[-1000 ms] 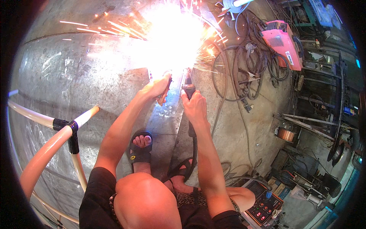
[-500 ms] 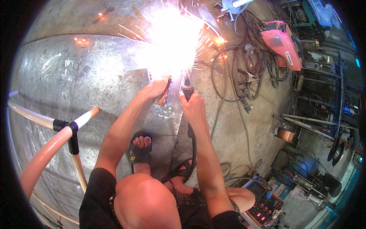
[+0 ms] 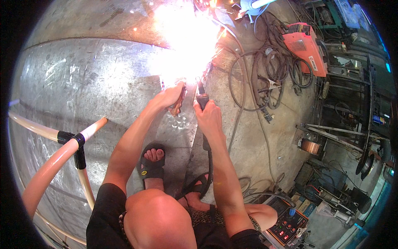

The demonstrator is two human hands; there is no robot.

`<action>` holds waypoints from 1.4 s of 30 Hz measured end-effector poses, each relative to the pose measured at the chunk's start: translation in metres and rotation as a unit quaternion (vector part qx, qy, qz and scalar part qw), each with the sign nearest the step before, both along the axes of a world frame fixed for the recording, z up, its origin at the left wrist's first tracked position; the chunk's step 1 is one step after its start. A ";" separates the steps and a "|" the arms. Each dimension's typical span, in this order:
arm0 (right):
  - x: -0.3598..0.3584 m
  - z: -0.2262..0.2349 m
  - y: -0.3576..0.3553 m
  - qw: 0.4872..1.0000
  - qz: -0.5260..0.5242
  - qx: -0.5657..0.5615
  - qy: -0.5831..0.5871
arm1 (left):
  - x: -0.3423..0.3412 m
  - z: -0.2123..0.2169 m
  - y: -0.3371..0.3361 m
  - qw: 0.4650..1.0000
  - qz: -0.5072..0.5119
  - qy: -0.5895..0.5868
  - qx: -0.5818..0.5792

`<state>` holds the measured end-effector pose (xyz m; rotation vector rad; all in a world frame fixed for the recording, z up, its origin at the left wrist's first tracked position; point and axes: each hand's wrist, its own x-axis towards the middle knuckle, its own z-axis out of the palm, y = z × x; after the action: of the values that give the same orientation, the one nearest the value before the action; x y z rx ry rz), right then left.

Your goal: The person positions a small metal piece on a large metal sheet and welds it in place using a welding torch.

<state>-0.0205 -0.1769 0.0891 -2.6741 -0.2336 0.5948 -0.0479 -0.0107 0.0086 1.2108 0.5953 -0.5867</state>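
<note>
A glaring white welding arc (image 3: 184, 43) throws sparks at the top and hides the work and the torch's tip. My right hand (image 3: 210, 117) is closed around the handle of a welding torch (image 3: 202, 99); its bent neck points up into the glare, and its black cable runs down past my feet. To the left, my left hand (image 3: 168, 96) is closed on a reddish-brown metal piece (image 3: 177, 108) just below the glare. The fingers are partly hidden, so its exact kind cannot be made out. Both hands are close together over the metal sheet (image 3: 120, 79).
A tubular frame with black joints (image 3: 76, 141) stands at left. To the right lie coiled cables (image 3: 269, 70) and a red welding machine (image 3: 304, 47). A copper wire spool (image 3: 311, 146) and a control panel with knobs (image 3: 286, 222) are farther down. My sandalled feet (image 3: 153, 164) are below my hands.
The flying sparks are fewer and shorter, and the glare has shrunk a little. My right hand and the torch have shifted slightly left. My left hand stays nearly in place.
</note>
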 end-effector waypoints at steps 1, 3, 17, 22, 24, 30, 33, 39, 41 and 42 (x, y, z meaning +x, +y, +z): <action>0.001 0.000 -0.001 1.000 -0.002 0.009 0.007 | 0.001 0.000 -0.001 1.000 0.003 0.000 -0.004; 0.001 0.001 -0.001 0.999 -0.004 0.030 0.023 | 0.003 -0.005 -0.001 1.000 0.019 -0.014 0.007; 0.003 -0.014 -0.026 0.999 -0.033 0.040 0.018 | 0.009 -0.005 0.008 0.998 -0.007 0.031 -0.049; 0.000 -0.008 -0.016 0.998 -0.027 0.049 -0.011 | 0.010 -0.003 0.013 0.997 -0.007 0.033 -0.073; 0.000 0.005 -0.008 0.995 -0.066 0.047 0.049 | 0.010 0.000 0.014 0.998 -0.011 0.043 -0.054; 0.000 0.009 -0.005 0.999 -0.042 0.004 0.033 | 0.013 0.003 0.018 0.998 -0.048 0.028 -0.038; 0.000 0.012 -0.003 0.999 -0.040 -0.002 0.033 | 0.014 0.002 0.020 0.997 -0.053 0.030 -0.042; -0.002 0.003 -0.006 0.999 -0.032 0.000 0.021 | 0.017 0.018 0.022 0.997 -0.049 0.046 -0.037; -0.002 0.004 -0.005 0.999 -0.027 -0.004 0.019 | 0.017 0.015 0.022 0.997 -0.051 0.050 -0.037; -0.003 0.004 -0.005 1.000 -0.024 -0.006 0.018 | 0.017 0.014 0.022 0.997 -0.050 0.050 -0.038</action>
<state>-0.0232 -0.1819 0.0935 -2.6694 -0.1557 0.6307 -0.0311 0.0118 0.0224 1.1484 0.5936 -0.7520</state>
